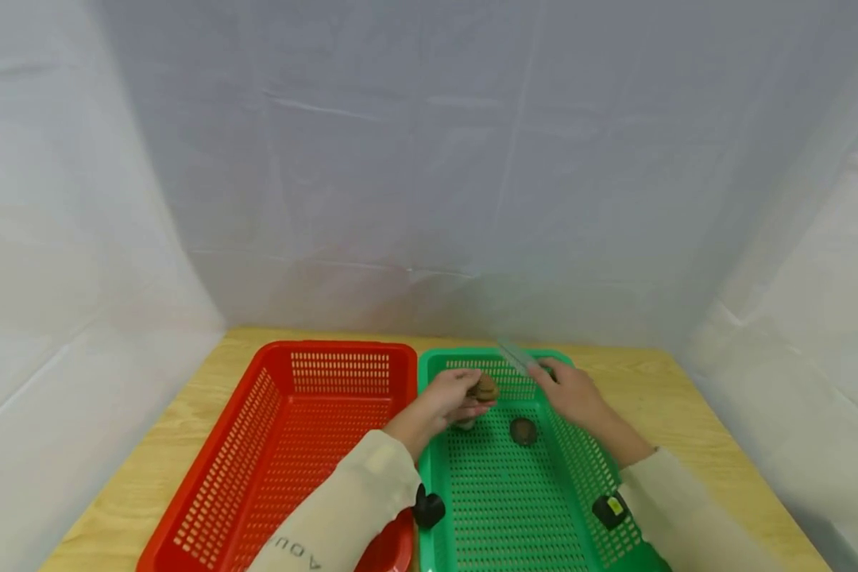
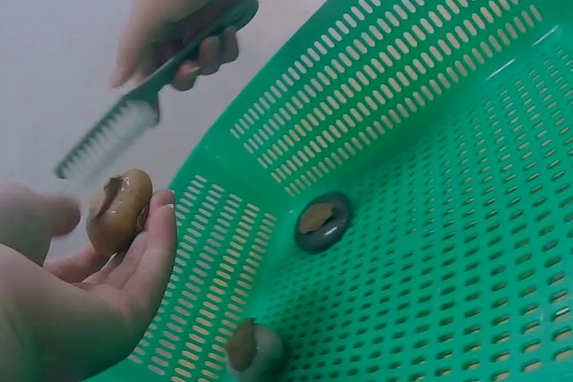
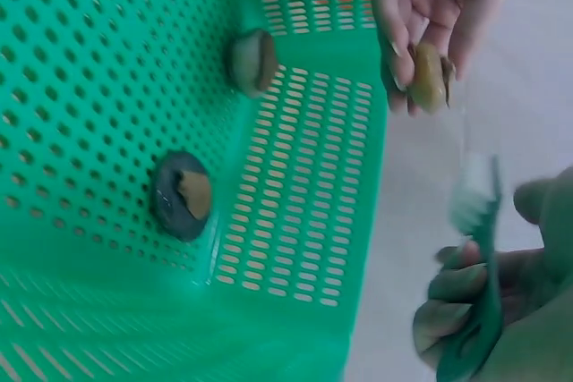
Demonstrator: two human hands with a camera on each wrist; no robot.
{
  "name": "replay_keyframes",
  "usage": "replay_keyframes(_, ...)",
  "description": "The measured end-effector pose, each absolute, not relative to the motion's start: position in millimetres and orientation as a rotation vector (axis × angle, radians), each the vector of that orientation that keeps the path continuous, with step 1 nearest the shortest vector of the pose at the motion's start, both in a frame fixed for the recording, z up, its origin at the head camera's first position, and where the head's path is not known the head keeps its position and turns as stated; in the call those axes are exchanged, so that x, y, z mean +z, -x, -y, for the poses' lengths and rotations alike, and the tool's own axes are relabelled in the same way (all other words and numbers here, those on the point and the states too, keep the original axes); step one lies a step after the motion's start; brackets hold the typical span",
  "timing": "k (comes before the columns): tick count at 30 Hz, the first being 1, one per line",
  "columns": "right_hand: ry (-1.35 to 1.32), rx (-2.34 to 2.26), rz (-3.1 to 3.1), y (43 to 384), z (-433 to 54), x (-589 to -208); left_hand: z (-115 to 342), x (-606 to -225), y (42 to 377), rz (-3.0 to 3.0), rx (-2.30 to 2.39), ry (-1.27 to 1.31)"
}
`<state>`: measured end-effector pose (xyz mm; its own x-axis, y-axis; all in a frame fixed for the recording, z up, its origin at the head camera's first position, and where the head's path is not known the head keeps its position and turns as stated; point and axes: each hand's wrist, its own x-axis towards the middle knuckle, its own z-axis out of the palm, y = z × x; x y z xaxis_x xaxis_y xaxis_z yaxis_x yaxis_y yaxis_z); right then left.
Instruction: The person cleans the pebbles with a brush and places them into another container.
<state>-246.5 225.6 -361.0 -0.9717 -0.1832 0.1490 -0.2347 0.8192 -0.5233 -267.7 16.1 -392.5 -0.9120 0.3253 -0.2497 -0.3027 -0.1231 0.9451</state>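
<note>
My left hand [image 1: 456,397] holds a yellowish-brown sea snail [image 2: 123,212] at its fingertips, above the far end of the green basket [image 1: 429,477]. The snail's brown flap faces outward. In my right hand [image 1: 572,391] is a green-handled brush [image 2: 161,78] with pale bristles, gripped by the handle. The bristles are blurred and, in the right wrist view, stand a little apart from the snail. Inside the green basket lie a dark snail [image 3: 182,196] with a tan flap and a paler snail [image 3: 253,63] near the end wall.
A red perforated basket [image 1: 279,461] stands left of the green one, side by side on a wooden table [image 1: 693,445]. Part of another red container [image 1: 393,548] shows at the near edge, under the left sleeve. White sheeting [image 1: 429,159] surrounds the table at the back and sides.
</note>
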Motion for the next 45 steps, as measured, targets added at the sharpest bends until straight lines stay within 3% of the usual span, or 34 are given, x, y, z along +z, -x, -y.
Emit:
replay_keyframes(9,-0.615,1.022,2.733,246.0,-207.2,-384.3,-14.7,-402.8,267.5,-1.686,2.18,0.012)
replay_keyframes(33,-0.52,1.063,2.675,235.6,-206.5,-379.0,-38.6,-376.9,262.1,-1.773,2.273,0.127)
replay_keyframes(45,-0.532,0.882,2.769,240.6,-210.9,-376.7,-36.9,-390.8,265.6,-1.773,2.258,0.169)
